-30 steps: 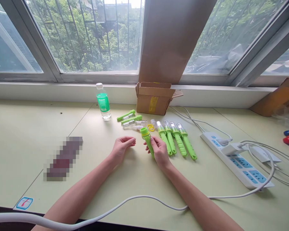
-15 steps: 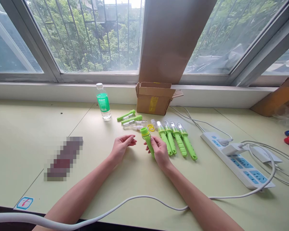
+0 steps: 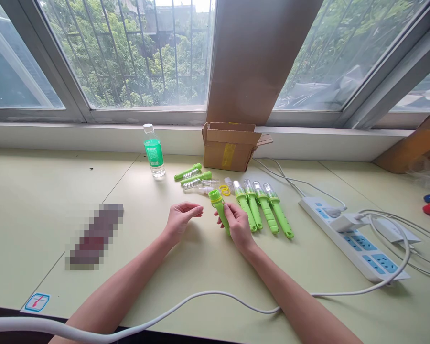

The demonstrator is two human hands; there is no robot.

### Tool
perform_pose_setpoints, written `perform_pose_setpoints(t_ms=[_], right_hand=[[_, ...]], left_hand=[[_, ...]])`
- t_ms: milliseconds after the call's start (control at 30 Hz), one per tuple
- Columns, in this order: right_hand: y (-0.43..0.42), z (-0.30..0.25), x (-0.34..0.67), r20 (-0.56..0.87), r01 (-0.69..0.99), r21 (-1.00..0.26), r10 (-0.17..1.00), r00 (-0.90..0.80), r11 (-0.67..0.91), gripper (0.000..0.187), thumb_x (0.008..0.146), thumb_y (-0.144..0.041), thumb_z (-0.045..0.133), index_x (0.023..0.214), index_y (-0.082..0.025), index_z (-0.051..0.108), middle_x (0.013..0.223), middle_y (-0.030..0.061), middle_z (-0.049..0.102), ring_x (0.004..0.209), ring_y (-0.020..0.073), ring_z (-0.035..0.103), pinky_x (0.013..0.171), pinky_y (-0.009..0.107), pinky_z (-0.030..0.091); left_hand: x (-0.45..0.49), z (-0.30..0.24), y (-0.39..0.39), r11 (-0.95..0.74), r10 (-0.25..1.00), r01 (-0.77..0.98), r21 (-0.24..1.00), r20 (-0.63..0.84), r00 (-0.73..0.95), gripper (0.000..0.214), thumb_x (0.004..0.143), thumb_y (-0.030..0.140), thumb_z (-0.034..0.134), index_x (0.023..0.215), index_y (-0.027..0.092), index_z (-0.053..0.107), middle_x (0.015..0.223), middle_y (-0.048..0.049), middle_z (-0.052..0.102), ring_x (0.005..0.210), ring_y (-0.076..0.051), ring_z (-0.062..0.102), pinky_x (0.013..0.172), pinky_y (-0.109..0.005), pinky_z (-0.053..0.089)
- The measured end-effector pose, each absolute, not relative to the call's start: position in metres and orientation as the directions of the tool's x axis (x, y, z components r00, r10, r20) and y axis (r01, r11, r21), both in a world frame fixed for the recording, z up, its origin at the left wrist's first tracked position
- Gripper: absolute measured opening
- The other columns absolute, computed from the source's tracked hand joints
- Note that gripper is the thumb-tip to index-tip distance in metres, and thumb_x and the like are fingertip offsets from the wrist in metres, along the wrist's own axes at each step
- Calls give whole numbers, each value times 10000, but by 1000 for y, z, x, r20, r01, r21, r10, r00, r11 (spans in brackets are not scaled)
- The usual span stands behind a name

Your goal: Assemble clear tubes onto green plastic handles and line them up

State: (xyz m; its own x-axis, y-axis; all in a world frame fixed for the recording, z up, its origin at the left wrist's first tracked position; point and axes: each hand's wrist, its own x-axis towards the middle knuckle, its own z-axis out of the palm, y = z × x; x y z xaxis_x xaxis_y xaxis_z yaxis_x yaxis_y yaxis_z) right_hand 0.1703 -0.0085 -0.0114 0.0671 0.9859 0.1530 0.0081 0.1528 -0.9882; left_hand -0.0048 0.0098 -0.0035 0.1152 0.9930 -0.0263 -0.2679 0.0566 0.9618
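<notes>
My right hand (image 3: 238, 224) is wrapped round a green plastic handle (image 3: 220, 210), holding it tilted with its open threaded end up and a yellow ring around the neck. Just left of it, my left hand (image 3: 182, 220) has its thumb and fingertips brought together, and I see nothing between them. Several green sticks with clear caps (image 3: 261, 203) lie side by side beyond my right hand. Past the handle are loose yellow rings (image 3: 224, 190), a small clear cap (image 3: 228, 183), loose clear tubes (image 3: 209, 183) and green handles (image 3: 188, 171).
A water bottle (image 3: 154, 153) and an open cardboard box (image 3: 225, 150) stand at the back. On the right sits a white power strip (image 3: 347, 239) with plugs and cables. A white cable (image 3: 215, 292) crosses in front of my forearms. A blurred dark object (image 3: 95, 236) lies left.
My left thumb has shifted slightly against the fingers. My right hand and the green handle stay where they were.
</notes>
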Motion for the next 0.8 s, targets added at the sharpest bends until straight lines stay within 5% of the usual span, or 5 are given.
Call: perform_pose_setpoints(t_ms=[167, 367, 533, 800], right_hand=[[-8, -12, 171, 146, 3, -989, 987, 63, 146, 384, 839, -507, 512, 962, -161, 622, 796, 71, 654, 526, 125, 546, 449, 247, 450], [-8, -12, 171, 150, -2, -989, 987, 58, 151, 377, 842, -504, 509, 952, -163, 626, 790, 67, 656, 515, 117, 540, 453, 246, 452], [-8, -12, 171, 150, 3, -989, 987, 57, 150, 379, 836, -511, 513, 943, -165, 627, 794, 64, 659, 514, 121, 544, 449, 249, 450], [-7, -12, 171, 159, 2, -987, 986, 56, 160, 396, 830, -521, 511, 956, -165, 629, 787, 65, 660, 520, 125, 550, 452, 252, 451]], left_hand=[[-5, -5, 10, 41, 994, -271, 962, -11, 113, 237, 609, 310, 786, 739, 144, 678, 724, -40, 680, 653, -137, 619, 723, -312, 508], [-5, -2, 6, 9, 982, -195, 981, 29, 188, 339, 783, 430, 608, 949, 141, 673, 797, -82, 690, 741, -173, 638, 767, -341, 502], [-1, 1, 1, -104, 963, -44, 994, 112, 245, 334, 833, 450, 530, 776, 144, 650, 747, -75, 674, 733, -174, 635, 743, -317, 490], [2, -1, -3, -196, 960, 67, 978, 177, 216, 213, 748, 376, 649, 791, 169, 667, 816, -64, 666, 782, -190, 637, 729, -303, 480]])
